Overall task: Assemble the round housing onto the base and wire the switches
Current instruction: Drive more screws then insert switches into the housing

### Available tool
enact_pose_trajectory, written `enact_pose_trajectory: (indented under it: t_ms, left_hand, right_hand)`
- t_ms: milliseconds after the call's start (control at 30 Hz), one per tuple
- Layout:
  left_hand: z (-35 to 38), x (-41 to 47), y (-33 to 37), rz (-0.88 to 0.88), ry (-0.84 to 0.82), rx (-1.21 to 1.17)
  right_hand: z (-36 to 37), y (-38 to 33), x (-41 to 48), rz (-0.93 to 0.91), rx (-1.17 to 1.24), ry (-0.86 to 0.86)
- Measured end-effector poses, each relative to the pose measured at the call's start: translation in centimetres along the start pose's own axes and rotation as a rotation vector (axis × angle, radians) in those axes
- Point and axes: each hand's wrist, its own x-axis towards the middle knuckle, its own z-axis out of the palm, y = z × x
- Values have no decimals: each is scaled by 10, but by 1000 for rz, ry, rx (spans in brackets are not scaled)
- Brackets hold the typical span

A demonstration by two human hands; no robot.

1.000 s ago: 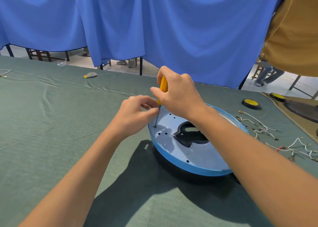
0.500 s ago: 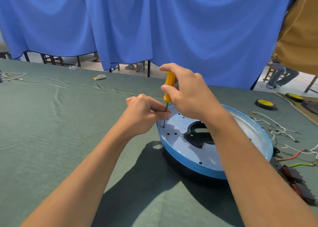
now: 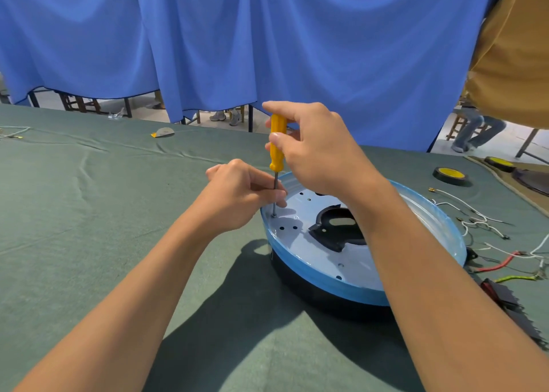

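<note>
A round light-blue housing (image 3: 320, 261) sits on a black base (image 3: 300, 275) on the green cloth, with a black cut-out in its middle. My right hand (image 3: 315, 150) grips the yellow handle of a screwdriver (image 3: 277, 146) that stands upright. Its metal tip rests on a screw (image 3: 274, 215) at the housing's left rim. My left hand (image 3: 240, 197) pinches the screwdriver's shaft just above the screw. Red switches (image 3: 502, 293) and loose wires (image 3: 481, 222) lie to the right of the housing.
The green cloth table (image 3: 89, 213) stretches left and forward. Two tape rolls, one (image 3: 450, 175) near and one (image 3: 499, 163) farther right, lie at the back right. A small grey-and-yellow scrap (image 3: 162, 132) lies far back. Blue curtain hangs behind. A person in a tan shirt (image 3: 517, 49) stands at upper right.
The view has shifted, so the housing sits farther right in frame. My right hand has turned on the yellow handle; my left hand stays pinched on the shaft at the same screw.
</note>
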Motion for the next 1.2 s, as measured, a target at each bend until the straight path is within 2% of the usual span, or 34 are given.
enact_pose_trajectory:
  t_ms: [133, 300, 467, 567, 667, 767, 900, 1000, 1067, 1133, 1200]
  left_hand:
    - [2, 1, -2, 20, -57, -10]
    - [13, 0, -1, 32, 225, 11]
    - [8, -2, 1, 85, 81, -46]
    - [8, -1, 1, 89, 30, -24]
    - [11, -2, -1, 51, 115, -33]
    - [13, -1, -1, 47, 233, -38]
    - [9, -1, -2, 60, 129, -80]
    - [6, -2, -2, 70, 45, -69]
    - [7, -2, -1, 64, 79, -53]
    - [10, -3, -1, 36, 184, -48]
    - [13, -2, -2, 55, 225, -37]
  right_hand:
    - [1, 2, -1, 10, -94, 112]
    - [2, -1, -2, -21, -152, 142]
    - [-2, -2, 1, -28, -15, -17]
    - [0, 1, 0, -25, -24, 62]
    - [2, 3, 0, -26, -117, 169]
    - [5, 3, 0, -50, -182, 197]
    - [6, -1, 0, -91, -74, 43]
    - [4, 0, 0, -72, -32, 63]
    - [4, 2, 0, -60, -92, 130]
    - [5, 3, 0, -53, -173, 176]
    - [4, 3, 1, -48, -202, 163]
